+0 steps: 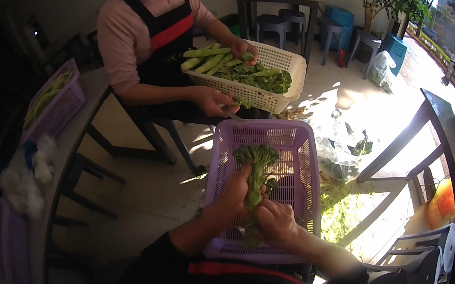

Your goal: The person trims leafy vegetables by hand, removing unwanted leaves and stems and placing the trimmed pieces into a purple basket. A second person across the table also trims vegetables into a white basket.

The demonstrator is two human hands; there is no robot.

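Observation:
A long-stemmed head of broccoli (258,168) stands upright over a purple plastic basket (311,154) in front of me. My left hand (238,190) is closed around its stem from the left, just below the florets. Against the lower stem on the right is my right hand (277,220), its fingers curled; a small shiny thing shows below the fingers, too blurred to name. Through the basket's slotted floor, light shows around a small dark green piece (271,186) behind the stem.
Across from me a seated co-worker in an apron (156,30) holds a knife (233,114) and a green piece beside a cream basket (296,77) of stems and florets. Plastic bags and leaf scraps (346,204) lie on the floor at right. Tables and stools (271,23) stand around.

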